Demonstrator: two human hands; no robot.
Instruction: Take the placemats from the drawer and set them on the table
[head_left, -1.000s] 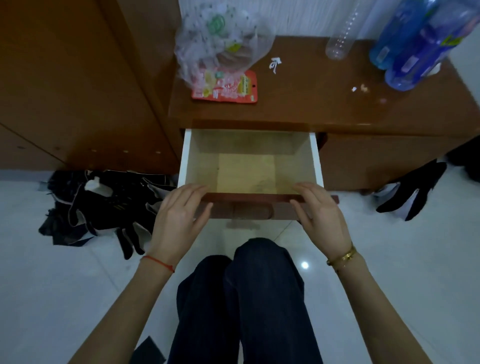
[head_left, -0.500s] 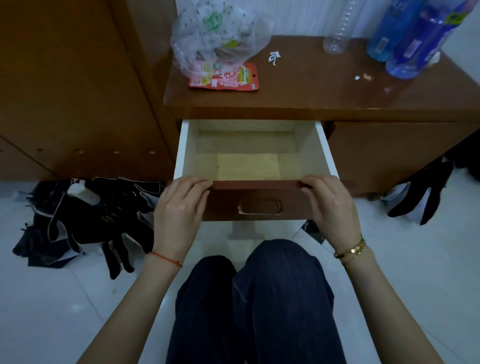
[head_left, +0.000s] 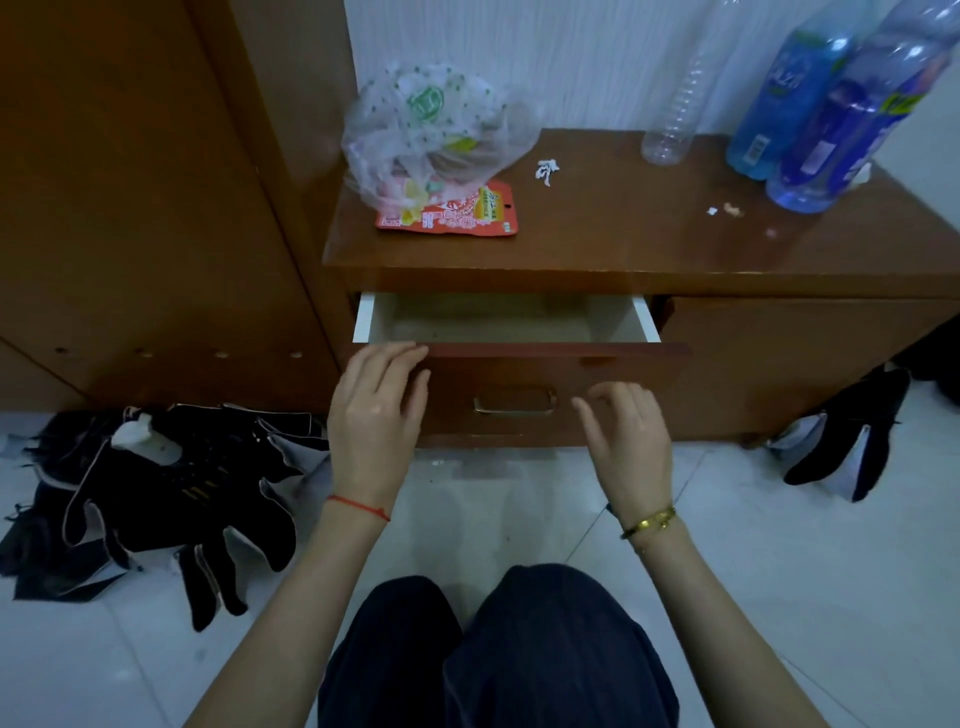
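Observation:
The drawer (head_left: 561, 374) of a low brown cabinet stands only slightly open, with a metal handle on its front. The pale strip of its inside that shows holds no placemat. My left hand (head_left: 371, 415) rests flat against the drawer front's upper left edge, fingers spread and holding nothing. My right hand (head_left: 626, 436) hovers just in front of the drawer front, right of the handle, fingers loosely apart and off the wood. The cabinet top (head_left: 649, 228) serves as the table surface.
On the cabinet top sit a plastic bag (head_left: 431, 124) over a red snack packet (head_left: 467, 215), a clear empty bottle (head_left: 675, 124) and two blue bottles (head_left: 826, 114). Dark cloth pieces (head_left: 156, 493) lie on the tiled floor at left, more at right (head_left: 852, 431). A wooden wardrobe (head_left: 130, 208) stands left.
The drawer has slid most of the way in. My right hand has come off its top edge and now hovers; the left has flattened against the front.

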